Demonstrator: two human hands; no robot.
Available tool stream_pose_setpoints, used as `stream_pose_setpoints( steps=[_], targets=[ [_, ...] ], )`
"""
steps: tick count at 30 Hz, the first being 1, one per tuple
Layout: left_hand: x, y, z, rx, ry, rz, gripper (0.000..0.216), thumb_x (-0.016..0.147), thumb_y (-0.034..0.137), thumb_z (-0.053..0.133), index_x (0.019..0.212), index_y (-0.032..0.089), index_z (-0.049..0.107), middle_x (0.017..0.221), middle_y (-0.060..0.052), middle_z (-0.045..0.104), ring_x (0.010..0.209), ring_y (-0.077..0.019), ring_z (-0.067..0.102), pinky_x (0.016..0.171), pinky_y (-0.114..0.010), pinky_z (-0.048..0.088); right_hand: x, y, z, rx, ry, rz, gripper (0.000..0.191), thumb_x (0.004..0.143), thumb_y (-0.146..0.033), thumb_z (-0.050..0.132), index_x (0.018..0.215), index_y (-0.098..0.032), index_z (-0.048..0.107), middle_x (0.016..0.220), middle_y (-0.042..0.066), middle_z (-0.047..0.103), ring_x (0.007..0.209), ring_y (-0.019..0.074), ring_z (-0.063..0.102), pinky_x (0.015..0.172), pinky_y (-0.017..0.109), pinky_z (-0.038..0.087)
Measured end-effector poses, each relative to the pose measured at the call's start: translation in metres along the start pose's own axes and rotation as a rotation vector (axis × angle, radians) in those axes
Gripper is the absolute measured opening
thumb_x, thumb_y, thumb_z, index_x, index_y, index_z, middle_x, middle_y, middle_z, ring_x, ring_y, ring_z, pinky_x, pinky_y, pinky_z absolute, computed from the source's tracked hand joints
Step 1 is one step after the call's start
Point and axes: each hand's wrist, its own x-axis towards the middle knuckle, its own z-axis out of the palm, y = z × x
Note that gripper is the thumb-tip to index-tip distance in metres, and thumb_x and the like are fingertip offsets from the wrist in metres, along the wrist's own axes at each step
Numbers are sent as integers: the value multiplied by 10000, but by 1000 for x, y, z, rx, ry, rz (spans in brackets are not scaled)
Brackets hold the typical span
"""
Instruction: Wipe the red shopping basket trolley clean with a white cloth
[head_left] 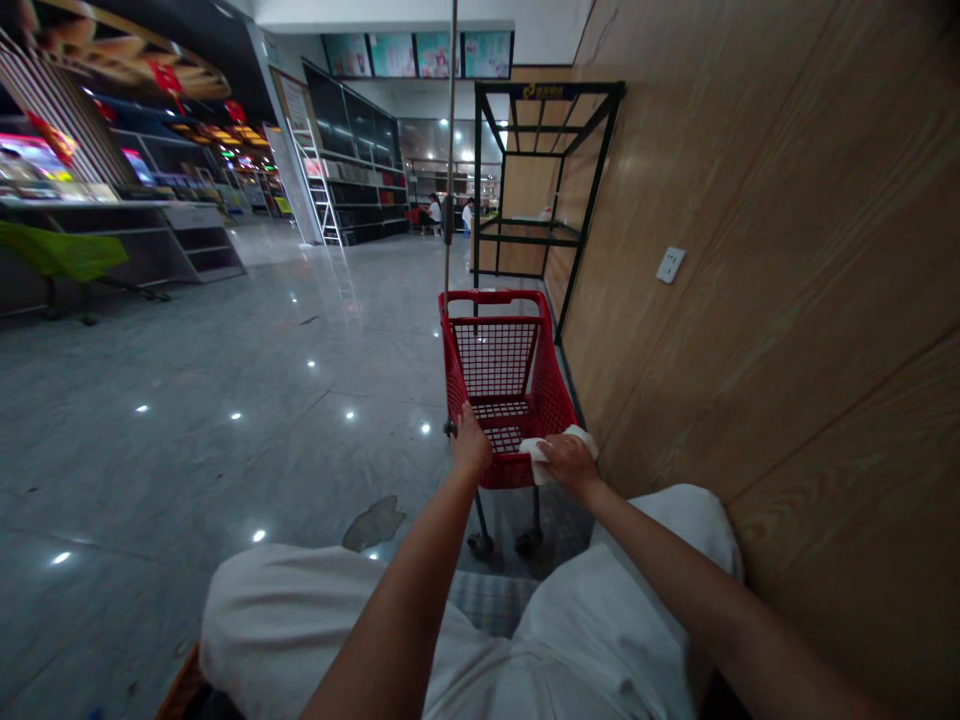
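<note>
A small red plastic shopping cart [498, 360] stands right in front of my knees, its near end towards me. My left hand [471, 442] grips the near left corner of its basket rim, the fingers partly hidden by the back of the hand. In my right hand [568, 464] is a crumpled white cloth [537, 458], pressed against the near right corner of the rim. Part of the cloth sticks out on both sides of my fingers. A thin upright pole [451, 160] rises by the cart's far left corner.
A wood-panelled wall [750, 250] with a socket [670, 265] runs close along my right. Behind the cart stands a dark metal frame rack [529, 238]. Far left are a green cart [64, 250] and counters. A white ladder [319, 190] and seated people [433, 212] are farther back.
</note>
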Motion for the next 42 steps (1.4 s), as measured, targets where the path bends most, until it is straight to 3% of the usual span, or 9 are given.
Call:
stream_pose_setpoints(
  steps=[2, 9, 13, 17, 20, 26, 30, 35, 42],
  targets=[
    [-3, 2, 0, 51, 38, -14, 721, 814, 75, 295, 1480, 127, 24, 1534, -114, 163, 1409, -249, 173, 1107, -496, 248, -3, -2, 1, -2, 20, 31, 307, 896, -315, 471, 1160, -202, 580, 1150, 100, 601, 1018, 232, 505, 886, 360, 307],
    [-8, 0, -5, 168, 64, 93, 643, 845, 182, 359, 1464, 141, 190, 1551, -91, 83, 1430, -229, 14, 1134, -517, 132, 21, -73, 5, 60, 26, -83, 433, 924, -348, 419, 1332, -203, 432, 1243, 133, 547, 1054, 242, 501, 884, 382, 318],
    [-8, -7, -7, 145, 28, 103, 591, 841, 145, 334, 1430, 173, 302, 1551, -74, 106, 1425, -243, 89, 1129, -528, 152, 9, -36, 7, 43, -2, -142, 375, 906, -306, 454, 1264, -206, 505, 1121, 105, 613, 998, 226, 522, 877, 367, 313],
    [-11, -6, -4, 81, 36, 73, 611, 828, 107, 319, 1429, 213, 302, 1551, -45, 130, 1414, -224, 161, 1135, -510, 162, -13, 14, 6, 8, 44, -67, 323, 888, -309, 485, 1189, -218, 559, 1048, 72, 636, 989, 213, 511, 979, 398, 233],
    [-15, -2, -1, 71, 67, 72, 594, 833, 129, 344, 1421, 204, 320, 1545, -51, 159, 1419, -216, 141, 1150, -484, 127, -13, 3, 0, 4, 29, -29, 350, 891, -354, 485, 1202, -211, 553, 1091, 88, 619, 1000, 222, 503, 951, 383, 259],
    [-20, -5, -8, 91, 93, 106, 556, 857, 225, 385, 1409, 170, 341, 1543, -77, 153, 1420, -234, 131, 1145, -482, 145, 14, -68, -4, 67, 4, -101, 406, 918, -388, 442, 1293, -236, 472, 1099, 99, 608, 963, 221, 523, 837, 345, 319],
    [-19, -18, -16, 59, 36, 147, 593, 859, 228, 389, 1439, 219, 267, 1551, -41, 133, 1423, -217, 115, 1145, -478, 148, 7, -39, -1, 50, -9, -173, 351, 909, -357, 466, 1224, -217, 535, 1033, 85, 629, 926, 210, 532, 834, 336, 326],
    [-20, -25, -10, -32, 7, 141, 617, 879, 259, 376, 1463, 250, 178, 1556, -26, 112, 1429, -210, 56, 1139, -478, 159, -14, 7, -1, 7, 58, -89, 332, 900, -379, 484, 1171, -215, 582, 1008, 76, 641, 951, 214, 527, 957, 390, 254],
    [-23, -21, -9, -44, 23, 122, 620, 865, 218, 374, 1459, 240, 199, 1556, -35, 102, 1429, -207, 46, 1138, -478, 163, 14, -81, -4, 58, 33, -55, 401, 918, -402, 441, 1296, -274, 475, 1069, 80, 609, 933, 222, 526, 829, 351, 319]
  ],
)
